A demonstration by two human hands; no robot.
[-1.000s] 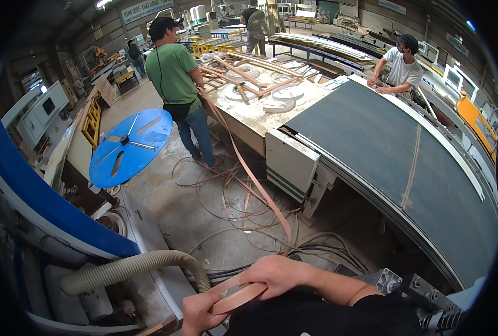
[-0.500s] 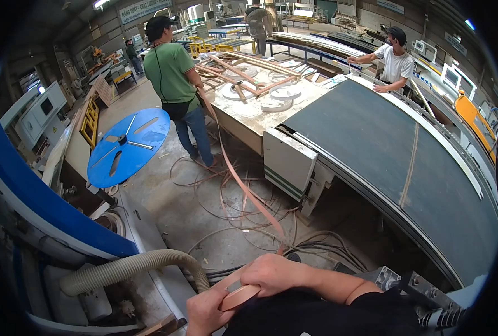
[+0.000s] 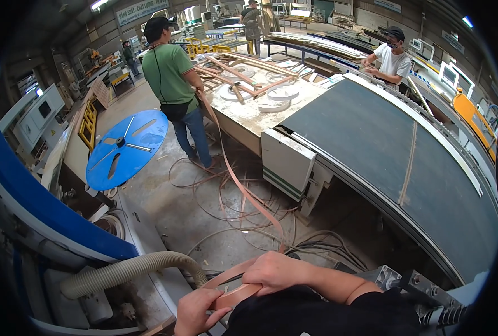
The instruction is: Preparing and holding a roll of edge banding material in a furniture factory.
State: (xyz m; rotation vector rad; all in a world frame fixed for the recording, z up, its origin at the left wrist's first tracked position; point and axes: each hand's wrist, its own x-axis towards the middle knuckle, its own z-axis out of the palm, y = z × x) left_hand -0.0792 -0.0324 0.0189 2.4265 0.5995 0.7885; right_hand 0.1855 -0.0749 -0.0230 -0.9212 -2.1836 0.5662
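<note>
A pinkish-brown strip of edge banding [image 3: 239, 295] runs in a loop between my two hands, close to my body at the lower edge. My left hand [image 3: 195, 313] is closed round the left part of the loop, the thumb lying along it. My right hand [image 3: 275, 273] grips the strip a little farther right, knuckles up, its fingertips partly hidden. Beyond my hands the same kind of strip rises from the floor to a co-worker in a green shirt [image 3: 173, 73], who holds its far end at the waist.
A blue slotted disc [image 3: 127, 148] stands at left, above a ribbed hose [image 3: 128, 277]. Tangled strips and dark cables [image 3: 333, 249] lie on the floor. A dark conveyor belt [image 3: 366, 134] fills the right; a dusty table [image 3: 232, 112] bears white rings. Another person [image 3: 391, 61] stands beyond the belt.
My left hand has moved a little left and down, showing more strip between my hands. My right hand stays nearly still. The person beyond the belt has drawn both hands together.
</note>
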